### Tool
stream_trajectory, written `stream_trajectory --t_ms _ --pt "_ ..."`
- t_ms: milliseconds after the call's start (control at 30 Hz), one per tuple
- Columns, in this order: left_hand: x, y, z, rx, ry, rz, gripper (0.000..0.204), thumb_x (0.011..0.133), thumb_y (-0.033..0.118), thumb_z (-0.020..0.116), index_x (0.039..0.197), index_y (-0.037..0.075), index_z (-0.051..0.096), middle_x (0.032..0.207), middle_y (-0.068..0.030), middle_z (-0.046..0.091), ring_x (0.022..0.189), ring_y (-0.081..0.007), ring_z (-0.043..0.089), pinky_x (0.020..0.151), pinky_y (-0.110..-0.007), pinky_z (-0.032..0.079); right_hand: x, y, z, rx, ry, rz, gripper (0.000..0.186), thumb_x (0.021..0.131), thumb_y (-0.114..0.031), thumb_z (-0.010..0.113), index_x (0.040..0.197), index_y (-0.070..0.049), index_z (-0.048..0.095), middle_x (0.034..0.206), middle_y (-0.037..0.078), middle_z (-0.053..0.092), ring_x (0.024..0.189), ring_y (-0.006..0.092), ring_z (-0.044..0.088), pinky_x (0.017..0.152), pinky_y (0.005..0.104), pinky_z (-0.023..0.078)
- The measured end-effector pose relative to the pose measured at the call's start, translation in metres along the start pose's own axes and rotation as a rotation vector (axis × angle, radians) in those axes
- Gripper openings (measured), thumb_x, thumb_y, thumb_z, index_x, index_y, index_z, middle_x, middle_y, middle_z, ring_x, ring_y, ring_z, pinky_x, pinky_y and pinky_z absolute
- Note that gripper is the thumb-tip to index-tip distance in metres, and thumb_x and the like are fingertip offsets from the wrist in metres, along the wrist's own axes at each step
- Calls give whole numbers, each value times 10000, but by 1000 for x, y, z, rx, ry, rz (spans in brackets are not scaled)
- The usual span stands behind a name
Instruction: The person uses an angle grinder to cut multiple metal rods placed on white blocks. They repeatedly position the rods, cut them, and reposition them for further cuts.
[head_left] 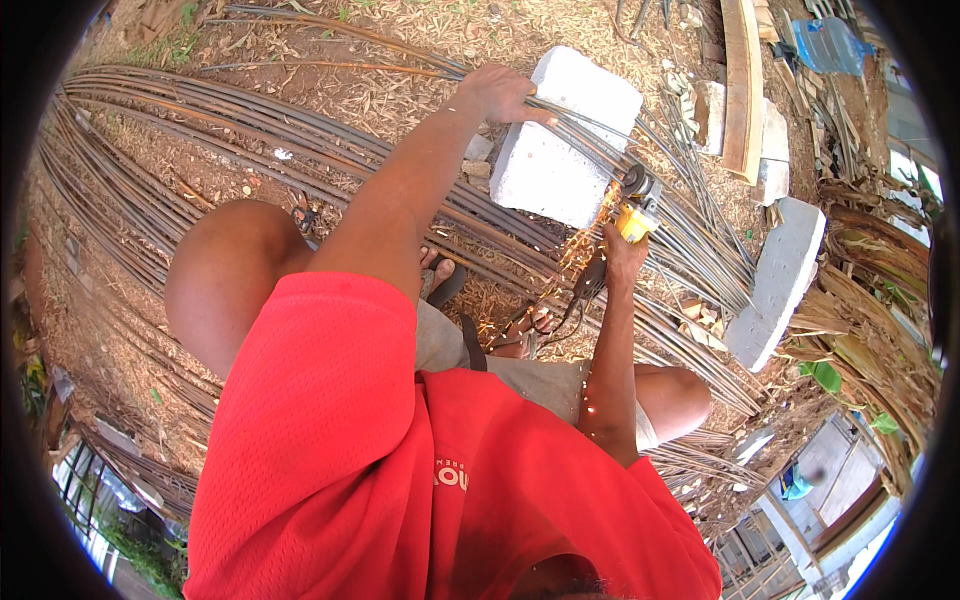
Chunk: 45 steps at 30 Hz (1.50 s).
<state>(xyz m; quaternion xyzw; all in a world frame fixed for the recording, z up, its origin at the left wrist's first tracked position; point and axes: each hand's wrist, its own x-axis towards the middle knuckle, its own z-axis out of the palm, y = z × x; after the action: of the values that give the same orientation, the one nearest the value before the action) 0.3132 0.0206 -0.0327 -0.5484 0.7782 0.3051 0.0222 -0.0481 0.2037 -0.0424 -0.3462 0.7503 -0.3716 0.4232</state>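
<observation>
My right hand [626,258] is wrapped round a yellow and black angle grinder [634,221]. Its dark disc meets the ends of a bundle of steel rebar [585,138], and orange sparks [590,240] spray down toward my feet. My left hand [497,94] presses on the same bundle with its fingers closed over the rods, left of the disc. Under the rods lies a white block [568,85], which props them off the ground. The exact spot where the disc bites is partly hidden by the grinder's head.
More long rebar [330,135] spreads across the ground beneath and around my legs. The grinder's black cord [568,318] runs near my sandalled feet. A second pale block [780,285] stands at the right. Beyond lie a wooden plank [741,90] and a blue water bottle [828,46].
</observation>
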Motion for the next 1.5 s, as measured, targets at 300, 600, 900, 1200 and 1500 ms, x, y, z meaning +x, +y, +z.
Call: stream_trajectory --t_ms 300,600,900,1200,1500 --pt "3 -3 5 31 32 31 991 929 969 504 1075 36 804 994 -173 781 1035 -330 781 910 -542 611 6 12 -6 -31 -1 -12 420 871 -65 867 1224 2 650 950 67 719 727 170 678 640 327 572" --pt "6 -7 12 48 95 51 1001 925 980 486 1056 39 800 978 -189 773 1022 -340 778 918 -544 608 4 10 -7 40 -15 -37 400 890 -40 871 1226 -7 656 1001 64 735 787 167 690 649 345 603" --pt "8 -8 15 46 84 49 1013 922 986 482 1088 40 803 982 -189 776 1040 -339 778 933 -547 609 9 11 -3 -89 61 -17 447 874 -38 884 1268 2 677 973 68 740 763 176 685 662 348 568" --pt "8 -9 15 47 91 51 1007 920 983 489 1122 51 811 1003 -187 788 1048 -340 783 929 -544 611 8 7 -4 -98 45 -26 403 870 -39 855 1219 28 666 923 67 725 707 165 669 618 332 571" --pt "6 -7 10 37 61 40 1038 919 976 501 1246 40 807 1085 -208 806 1104 -356 783 970 -542 607 9 8 -5 -70 31 20 378 878 -55 853 1203 15 672 932 69 729 724 169 682 603 338 574"
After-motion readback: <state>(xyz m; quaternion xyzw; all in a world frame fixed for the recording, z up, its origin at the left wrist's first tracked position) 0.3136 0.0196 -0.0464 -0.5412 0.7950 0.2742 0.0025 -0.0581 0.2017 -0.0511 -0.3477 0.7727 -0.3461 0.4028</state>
